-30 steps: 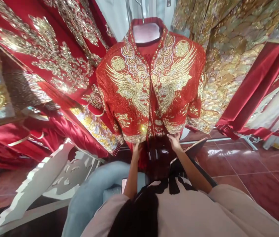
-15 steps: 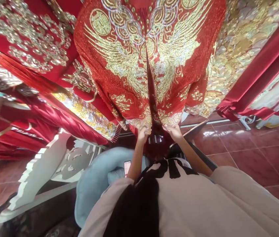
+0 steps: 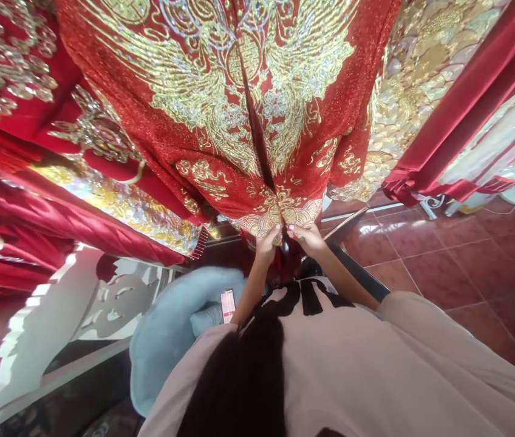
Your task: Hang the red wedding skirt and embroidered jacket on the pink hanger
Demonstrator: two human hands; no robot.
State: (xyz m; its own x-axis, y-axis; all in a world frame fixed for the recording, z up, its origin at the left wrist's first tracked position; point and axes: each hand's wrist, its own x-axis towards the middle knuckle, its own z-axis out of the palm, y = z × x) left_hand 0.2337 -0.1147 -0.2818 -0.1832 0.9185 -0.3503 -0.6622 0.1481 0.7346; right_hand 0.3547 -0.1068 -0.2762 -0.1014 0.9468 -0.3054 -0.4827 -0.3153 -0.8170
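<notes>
A red jacket (image 3: 166, 139) with gold and silver embroidery hangs in front of me, its front split by a long dark gap. My left hand (image 3: 267, 241) pinches the lower corner of its left front panel. On the other side, my right hand (image 3: 308, 240) has the matching corner of the right panel between thumb and fingers. The two gold-patterned hem corners almost meet, and the gap narrows to a slit between my hands. Fingers behind the cloth are hidden.
Red draped cloth (image 3: 6, 224) and beaded ornaments (image 3: 98, 127) fill the left. A pale blue cushioned seat (image 3: 157, 328) holds a phone (image 3: 228, 304). A white carved panel (image 3: 48, 315) stands farther left. Gold scaled fabric (image 3: 416, 91) hangs at right above red floor tiles (image 3: 453, 273).
My hands have drawn the two hem corners closer together, narrowing the gap at the bottom. The jacket appears larger and farther left in view.
</notes>
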